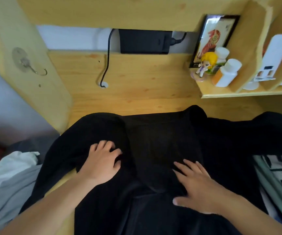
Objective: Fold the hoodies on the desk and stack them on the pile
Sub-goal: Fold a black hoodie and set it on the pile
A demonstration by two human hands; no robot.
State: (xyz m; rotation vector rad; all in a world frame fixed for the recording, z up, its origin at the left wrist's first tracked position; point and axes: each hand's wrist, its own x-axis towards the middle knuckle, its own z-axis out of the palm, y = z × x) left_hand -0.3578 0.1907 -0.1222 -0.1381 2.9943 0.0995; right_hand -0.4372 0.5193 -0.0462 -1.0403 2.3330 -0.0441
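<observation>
A black hoodie (pixel 160 141) lies spread across the wooden desk (pixel 136 85), its hood pointing toward me at the centre. My left hand (pixel 102 160) rests on the hoodie's left part with fingers slightly bent on the fabric. My right hand (pixel 199 187) lies flat with straight, spread fingers on the hood area. One sleeve drapes off the desk's left edge. A folded garment with a black-and-white print (pixel 281 177) lies at the right, beside the hoodie.
Grey and white clothing (pixel 9 180) sits low at the left, off the desk. A shelf (pixel 238 94) at the right holds a figurine (pixel 204 65), white bottles (pixel 226 73) and a framed picture (pixel 211 38). A black cable (pixel 107 61) hangs at the back.
</observation>
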